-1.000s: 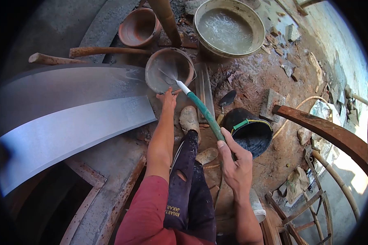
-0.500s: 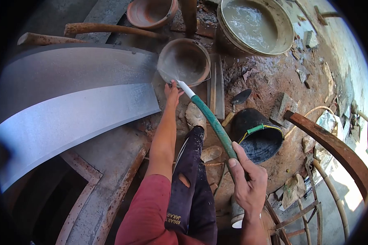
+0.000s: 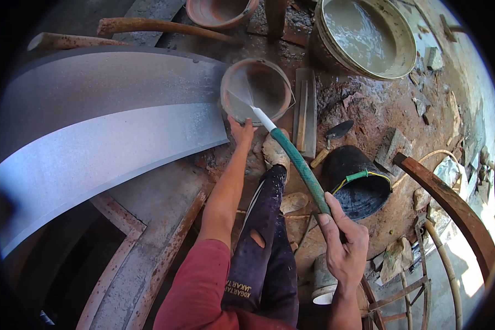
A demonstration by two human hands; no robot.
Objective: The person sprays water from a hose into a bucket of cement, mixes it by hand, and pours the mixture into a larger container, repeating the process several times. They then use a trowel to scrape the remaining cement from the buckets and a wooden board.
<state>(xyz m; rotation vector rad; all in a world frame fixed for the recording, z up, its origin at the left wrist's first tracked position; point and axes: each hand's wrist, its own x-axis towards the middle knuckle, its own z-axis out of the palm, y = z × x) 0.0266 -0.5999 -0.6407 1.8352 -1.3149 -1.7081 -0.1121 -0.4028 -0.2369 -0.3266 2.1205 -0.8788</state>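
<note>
My right hand [image 3: 345, 237] is wrapped round a green hose [image 3: 301, 168] that has a white pipe end [image 3: 264, 119]. A thin spray fans from that end into a clay-coloured bucket [image 3: 283, 82] with a wire handle. At the near rim of this bucket, my left hand [image 3: 242, 132] grips the edge, thumb uppermost; some of its fingers are hidden. The bucket is tilted, its mouth facing me.
A large bucket of murky water [image 3: 363, 36] stands at the upper right. Curved sheet metal [image 3: 110, 132] covers the left. A black bucket [image 3: 363, 190] lies on its side near a trowel [image 3: 338, 130]. A wooden beam [image 3: 445, 201] juts in at right.
The view has shifted, so most things appear farther right. The bucket has tipped or turned slightly in my left hand, and its wire handle now stands out at the right. Water still sprays.
</note>
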